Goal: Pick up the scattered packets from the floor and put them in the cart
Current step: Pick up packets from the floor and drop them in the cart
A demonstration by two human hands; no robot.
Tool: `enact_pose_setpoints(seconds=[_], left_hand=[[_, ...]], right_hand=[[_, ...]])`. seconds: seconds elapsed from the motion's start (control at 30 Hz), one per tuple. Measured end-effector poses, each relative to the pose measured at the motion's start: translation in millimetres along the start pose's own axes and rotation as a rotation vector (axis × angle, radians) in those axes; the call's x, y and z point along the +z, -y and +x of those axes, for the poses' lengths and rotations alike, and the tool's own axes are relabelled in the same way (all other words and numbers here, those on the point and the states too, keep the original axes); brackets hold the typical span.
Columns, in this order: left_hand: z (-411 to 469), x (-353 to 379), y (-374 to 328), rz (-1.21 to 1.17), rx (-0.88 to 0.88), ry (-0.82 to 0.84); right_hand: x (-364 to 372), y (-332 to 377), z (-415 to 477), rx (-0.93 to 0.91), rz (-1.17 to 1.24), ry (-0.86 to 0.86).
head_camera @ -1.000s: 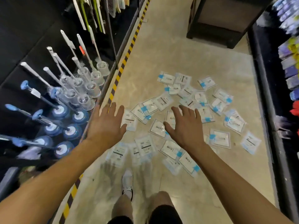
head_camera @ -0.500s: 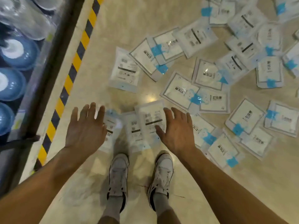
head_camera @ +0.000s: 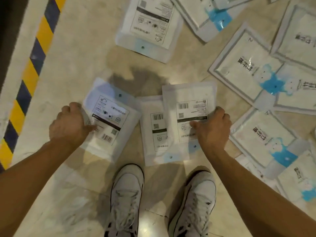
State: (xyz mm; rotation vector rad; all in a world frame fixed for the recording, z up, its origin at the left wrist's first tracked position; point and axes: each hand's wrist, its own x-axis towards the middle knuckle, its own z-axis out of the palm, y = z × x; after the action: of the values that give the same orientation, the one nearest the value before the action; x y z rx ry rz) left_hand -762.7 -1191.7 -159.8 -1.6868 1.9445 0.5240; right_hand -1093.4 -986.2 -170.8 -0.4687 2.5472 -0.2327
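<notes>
Down on the floor (head_camera: 82, 53), just past two white shoes (head_camera: 126, 197), grabbing two packets at once. Pinches the left packet (head_camera: 111, 120) at its side edge with the left hand (head_camera: 68, 124), fingers curled at the edge, thumb on top. Pinches the right packet (head_camera: 189, 103) the same way with the right hand (head_camera: 212, 129), thumb pressed on the label. Leaves a middle packet (head_camera: 153, 134) lying flat, tucked partly under the right packet. Hard to tell if either held packet is off the ground yet.

Best to squeeze tight, because of the slippery-looking plastic. Lift slow and straight up. Watch the middle packet: may slide or come along for the ride. Keep both thumbs pressed down hard to stop any slip. Then turn and look for the cart; cannot see it from here. Looks like only the very start of the job, with lots more packets (head_camera: 244, 65) spread out to the right and up top, lying partly over each other, many with blue tabs.

Smooth, shiny, cream stone underfoot, with a dark shadow between the hands. Yellow and black striped tape (head_camera: 32, 69) along the left side. Past that, only a dark strip, too little to tell what.
</notes>
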Motion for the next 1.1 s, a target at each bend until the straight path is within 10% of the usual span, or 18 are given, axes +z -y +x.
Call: enact_pose_setpoints(seconds=[0.4,1.1], left_hand=[[-85.6,-118.8,-12.8,-0.638,0.215,0.281],[-505.2,-740.5,-99.5,-1.244,0.433,0.123]], right_hand=[[-144.3,14.6,-65.9,-0.13,0.409,0.251],[-834.5,176.3,-336.6,-0.309,0.871,0.234]])
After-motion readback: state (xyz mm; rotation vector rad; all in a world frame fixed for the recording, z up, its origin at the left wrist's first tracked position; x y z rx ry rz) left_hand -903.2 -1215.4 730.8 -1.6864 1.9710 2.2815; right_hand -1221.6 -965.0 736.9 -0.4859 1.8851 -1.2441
